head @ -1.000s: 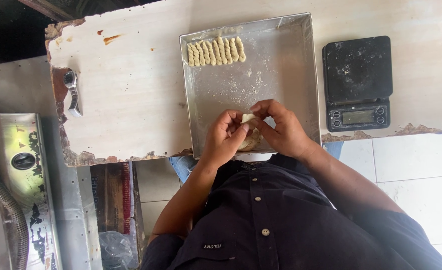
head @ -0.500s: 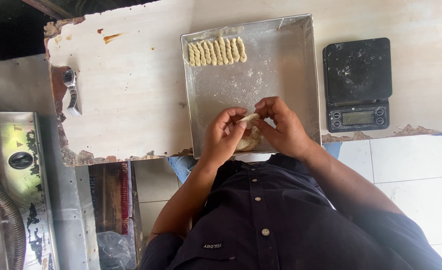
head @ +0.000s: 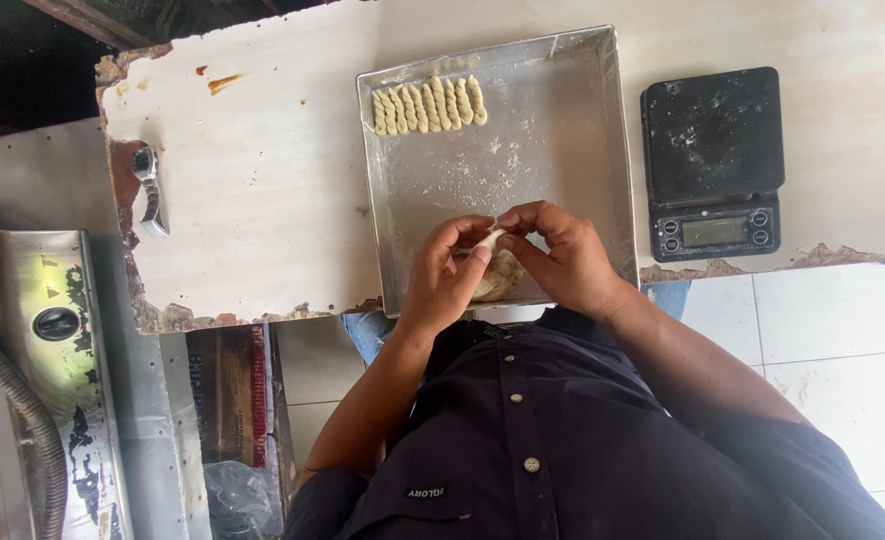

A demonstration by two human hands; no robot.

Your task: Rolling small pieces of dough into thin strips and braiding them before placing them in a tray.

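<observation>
A square metal baking tray point(head: 572, 130) lies on a worn white table. Along its far edge sits a row of several twisted dough pieces point(head: 428, 104). Over the tray's near edge, my left hand point(head: 444, 275) and my right hand point(head: 562, 255) meet fingertip to fingertip around a small piece of pale dough point(head: 490, 238). A larger lump of dough point(head: 500, 278) rests on the tray just under my hands, partly hidden by them.
A black digital kitchen scale point(head: 712, 160) stands right of the tray. A wristwatch point(head: 148, 190) lies on the table at the left. A metal appliance with a hose point(head: 22, 390) stands lower left. White floor tiles point(head: 842, 320) show at the right.
My hands have stayed over the tray's near edge, fingers shifting slightly as they work the small dough piece. The row of twisted pieces has not changed.
</observation>
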